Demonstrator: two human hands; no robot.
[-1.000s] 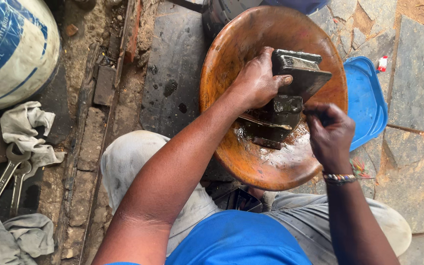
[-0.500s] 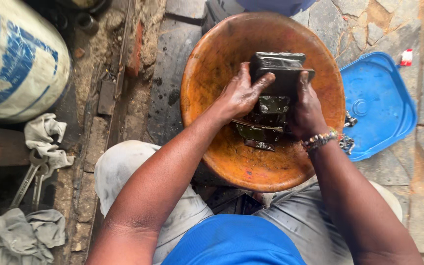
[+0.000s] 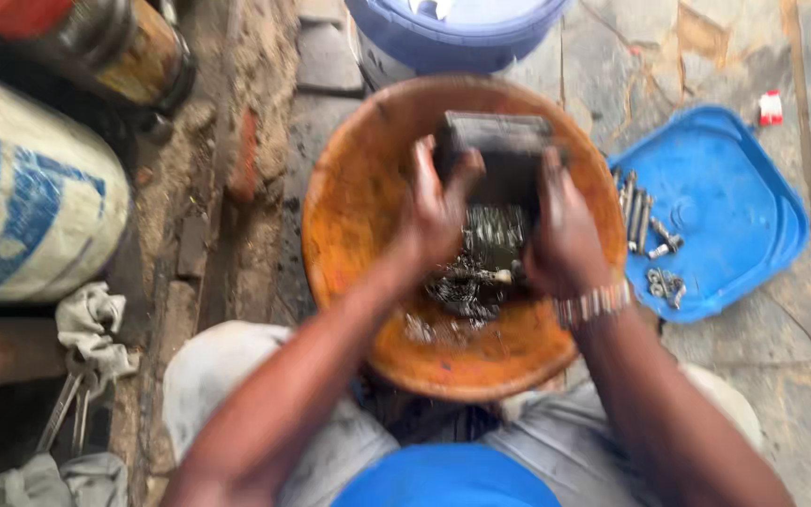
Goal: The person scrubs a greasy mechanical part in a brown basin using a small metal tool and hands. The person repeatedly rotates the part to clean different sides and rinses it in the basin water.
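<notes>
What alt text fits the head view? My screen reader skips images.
Both hands, left hand and right hand, grip a dark metal part over an orange basin. A blue lid holding bolts lies on the stone paving to the right.

Lots of stuff lying around the edges here. Up at 12 o'clock there's a blue plastic bucket [image 3: 462, 38] with something pale inside. Over at 3 o'clock sits a blue square lid [image 3: 743, 202] flipped over on the stone paving [image 3: 706, 56], and it's got a bunch of bolts [image 3: 638, 214] plus some nuts [image 3: 665, 284] resting in it. A small red and white bottle [image 3: 770, 107] lies at 2 o'clock, well apart from the lid. At 9 o'clock there's a big white and blue cylinder [image 3: 25, 202] on its side. A rusty dark canister [image 3: 114, 47] is at 11 o'clock. Down at 8 o'clock, grey rags [image 3: 94, 329] and a pair of wrenches [image 3: 63, 413], kind of blurry.
</notes>
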